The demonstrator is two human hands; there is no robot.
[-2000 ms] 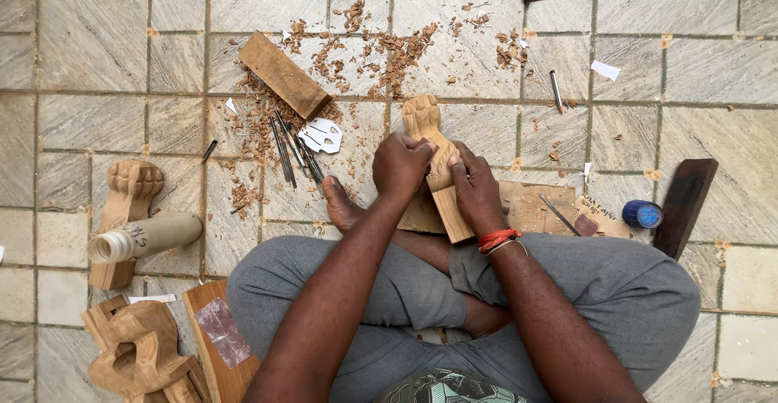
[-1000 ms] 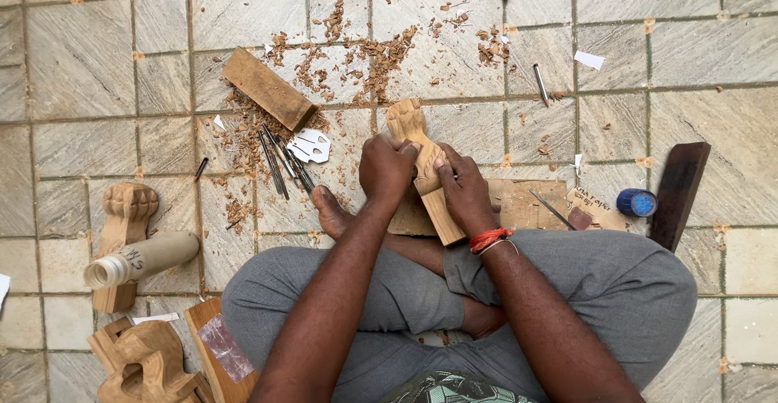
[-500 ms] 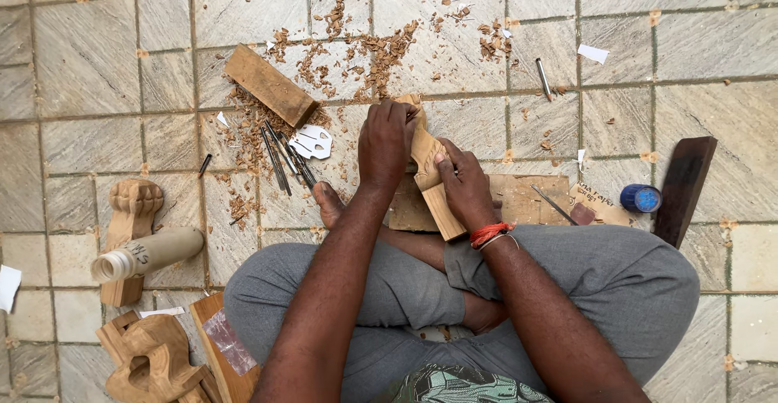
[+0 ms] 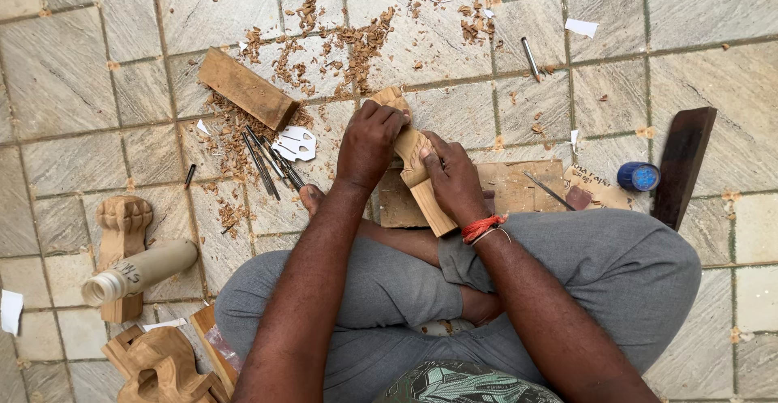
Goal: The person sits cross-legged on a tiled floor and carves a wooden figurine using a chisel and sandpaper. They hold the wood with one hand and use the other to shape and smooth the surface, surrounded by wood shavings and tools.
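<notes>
Head view, we sit cross-legged on stone tiles, our right hand (image 4: 455, 182) wrapped around carved wooden piece (image 4: 415, 168) over our lap, left hand (image 4: 371, 139) clamped on its upper end, metal chisels (image 4: 267, 160) beside, wood block (image 4: 247, 88) and shavings (image 4: 340, 42) beyond.

The left hand (image 4: 370, 139) hides the carved wooden piece's (image 4: 417, 176) upper part; any tool unseen.
</notes>
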